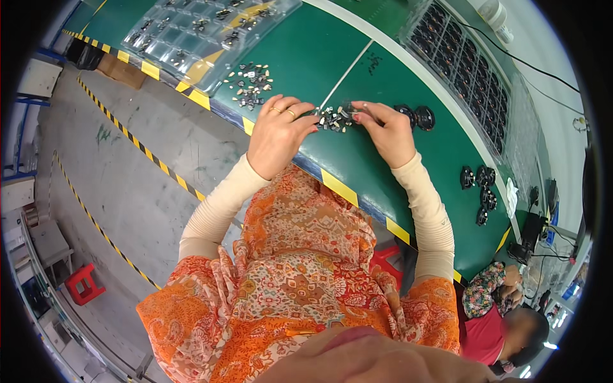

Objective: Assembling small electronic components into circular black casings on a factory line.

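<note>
My left hand and my right hand meet over a small heap of tiny metal and black parts on the green workbench. Fingertips of both hands pinch into the heap; what each holds is too small to tell. A second scatter of small metal parts lies just beyond my left hand. Two round black parts sit right of my right hand.
A clear plastic tray with pockets of black pieces lies at the far left. A long tray of dark parts runs along the back right. Several black round parts lie right. Another person sits lower right; a red stool stands on the floor.
</note>
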`<action>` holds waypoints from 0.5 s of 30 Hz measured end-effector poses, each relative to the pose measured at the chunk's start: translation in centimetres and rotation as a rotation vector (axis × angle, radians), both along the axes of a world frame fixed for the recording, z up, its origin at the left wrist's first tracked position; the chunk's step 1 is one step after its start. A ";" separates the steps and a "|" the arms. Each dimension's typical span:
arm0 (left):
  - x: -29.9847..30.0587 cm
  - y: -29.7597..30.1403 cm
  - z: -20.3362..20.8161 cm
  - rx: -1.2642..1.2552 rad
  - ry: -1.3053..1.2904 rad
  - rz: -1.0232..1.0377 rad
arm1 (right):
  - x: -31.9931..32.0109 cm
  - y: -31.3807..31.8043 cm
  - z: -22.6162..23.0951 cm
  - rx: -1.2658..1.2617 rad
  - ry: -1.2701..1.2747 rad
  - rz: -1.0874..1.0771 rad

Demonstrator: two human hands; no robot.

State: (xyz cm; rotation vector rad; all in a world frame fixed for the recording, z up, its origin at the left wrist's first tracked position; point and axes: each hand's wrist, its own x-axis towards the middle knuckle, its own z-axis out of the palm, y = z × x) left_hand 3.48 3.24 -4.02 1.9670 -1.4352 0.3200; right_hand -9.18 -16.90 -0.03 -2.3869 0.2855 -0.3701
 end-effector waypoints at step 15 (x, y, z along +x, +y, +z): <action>-0.9 -1.0 0.5 0.001 0.003 0.020 | -3.5 -2.4 -0.8 -0.043 -0.101 0.049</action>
